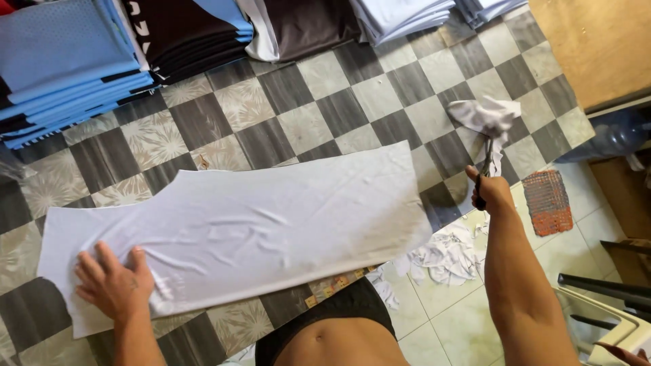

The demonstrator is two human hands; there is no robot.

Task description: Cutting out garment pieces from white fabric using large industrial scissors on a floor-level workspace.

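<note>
Bare torso and black shorts (325,318) sit closest to the lens at 6 o'clock, at the table edge. Left hand (112,285) at 8 o'clock: fingers spread flat, palm down on the near corner of one large white cut fabric panel (237,227), gripping nothing. Panel lies across the checkered tabletop (285,115), filling the centre from 9 to 3 o'clock, lightly wrinkled near the palm. Right hand (489,193) at 3 o'clock, raised beyond the panel's right end, fingers closed around the handles of one pair of scissors (485,166). A white offcut (487,118) hangs at the blade tips; whether the blades are shut on it or it is merely draped, I cannot tell. Judgement: the holding hand does best pressing evenly and smoothing wrinkles outward before any further cut, with the scissors kept well apart from the panel edge until the scrap is shed. Counts: one panel, one scissors, one raised offcut, one heap of white scraps (444,257) on the floor at 4 o'clock, one reddish mat (548,202). Folded fabric at 11 to 1 o'clock: one blue stack (61,61), one dark stack (183,34), pale stacks (400,17) beyond, count unclear.
</note>
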